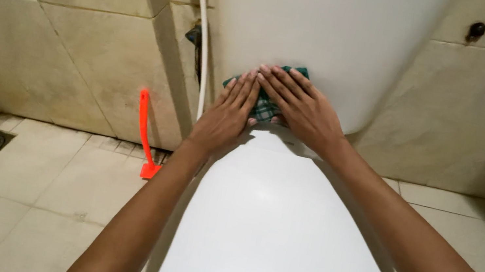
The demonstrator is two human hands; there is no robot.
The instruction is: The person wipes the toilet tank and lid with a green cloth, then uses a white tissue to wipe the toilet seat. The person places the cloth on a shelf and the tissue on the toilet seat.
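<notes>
Green checked cloth (267, 104) pressed on cistern (334, 32) by both hands

A green checked cloth (266, 104), plaid in dark green and white, lies flat against the lower front of the white toilet cistern (327, 31), just above the closed lid (279, 229). Most of it is covered; only its edges show.

Glossy white toilet tank (340, 34), woven checked cloth (267, 108), matt wall tiles (59, 44)
</notes>
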